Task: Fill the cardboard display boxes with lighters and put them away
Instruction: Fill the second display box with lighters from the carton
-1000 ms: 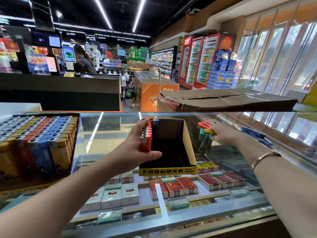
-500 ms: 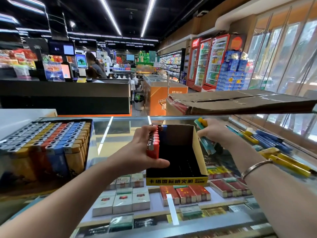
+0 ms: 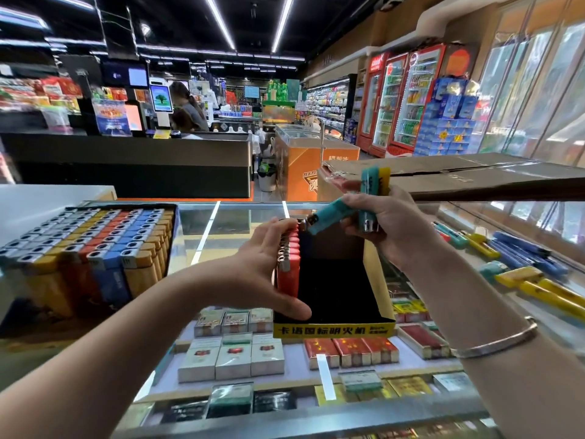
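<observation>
At the centre of the frame one cardboard display box (image 3: 373,299) with a yellow front strip sits on the glass counter (image 3: 228,223). One row of red lighters (image 3: 289,264) stands along its left wall; their exact number is too blurred to count, and the rest of the black interior shows bare. The left hand (image 3: 262,274) lies with straight fingers against that row, thumb at the box's front corner. Just right of centre, the right hand (image 3: 389,223) grips about three lighters: one teal lighter (image 3: 332,217) tilted down toward the box, plus one teal and one yellow held upright. At the left sits one full display box (image 3: 95,245) with five colour columns. At the right edge loose lighters (image 3: 519,267), blue, yellow and teal, lie on the glass.
</observation>
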### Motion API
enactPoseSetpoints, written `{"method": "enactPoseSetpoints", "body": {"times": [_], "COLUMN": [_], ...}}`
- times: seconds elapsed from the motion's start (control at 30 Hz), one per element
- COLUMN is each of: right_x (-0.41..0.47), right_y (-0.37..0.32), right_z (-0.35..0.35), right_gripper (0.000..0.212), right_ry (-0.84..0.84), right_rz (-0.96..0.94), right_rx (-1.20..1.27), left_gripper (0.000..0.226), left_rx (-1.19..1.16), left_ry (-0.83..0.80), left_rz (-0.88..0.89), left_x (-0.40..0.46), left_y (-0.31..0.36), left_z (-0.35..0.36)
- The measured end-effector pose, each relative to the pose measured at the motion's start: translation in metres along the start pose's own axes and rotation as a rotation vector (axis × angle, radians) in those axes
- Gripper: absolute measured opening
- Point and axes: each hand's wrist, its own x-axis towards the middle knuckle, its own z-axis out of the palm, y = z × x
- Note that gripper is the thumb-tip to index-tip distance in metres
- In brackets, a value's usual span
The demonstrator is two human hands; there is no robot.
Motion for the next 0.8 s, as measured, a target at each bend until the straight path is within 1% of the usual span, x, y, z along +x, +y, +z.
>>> {"method": "enactPoseSetpoints", "body": {"times": [0.07, 0.1, 0.13, 0.2, 0.27, 0.3, 0.37, 0.47, 0.57, 0.63, 0.7, 0.8], "right_x": [-0.003, -0.004, -0.005, -0.006, -0.008, -0.009, -0.01, -0.009, -0.008, -0.006, -0.004, 0.0], "right_y": [0.001, 0.002, 0.003, 0.004, 0.005, 0.006, 0.007, 0.008, 0.01, 0.011, 0.01, 0.008], "right_z": [0.001, 0.001, 0.001, 0.003, 0.006, 0.008, 0.008, 0.007, 0.007, 0.006, 0.002, -0.004], "right_gripper": [0.01, 0.011, 0.012, 0.015, 0.021, 0.021, 0.02, 0.021, 0.02, 0.016, 0.009, 0.005], "right_ry": [-0.065, -0.097, -0.125, -0.175, -0.22, -0.243, -0.293, -0.334, -0.332, -0.258, -0.154, -0.013], "right_rz": [0.024, 0.038, 0.048, 0.051, 0.039, 0.032, 0.023, 0.038, 0.057, 0.032, -0.033, -0.183], "right_rx": [0.063, 0.096, 0.124, 0.162, 0.176, 0.175, 0.171, 0.153, 0.109, 0.08, 0.073, -0.037], "left_gripper": [0.11, 0.1, 0.085, 0.052, 0.038, 0.032, 0.027, 0.023, 0.022, 0.026, 0.029, 0.026], "left_rx": [-0.004, -0.042, -0.096, -0.205, -0.262, -0.27, -0.237, -0.121, -0.018, 0.035, 0.099, 0.214], "left_ry": [-0.006, 0.028, 0.091, 0.265, 0.427, 0.477, 0.53, 0.6, 0.694, 0.752, 0.788, 0.778], "left_rz": [0.014, 0.04, 0.077, 0.16, 0.22, 0.242, 0.302, 0.385, 0.394, 0.406, 0.426, 0.384], "left_x": [-0.002, -0.003, -0.004, -0.004, -0.004, -0.005, -0.007, -0.01, -0.012, -0.013, -0.011, -0.001], "left_y": [0.005, 0.008, 0.012, 0.021, 0.025, 0.026, 0.028, 0.031, 0.035, 0.038, 0.043, 0.051], "left_z": [-0.006, -0.008, -0.009, -0.009, -0.009, -0.009, -0.008, -0.006, -0.008, -0.013, -0.018, -0.022]}}
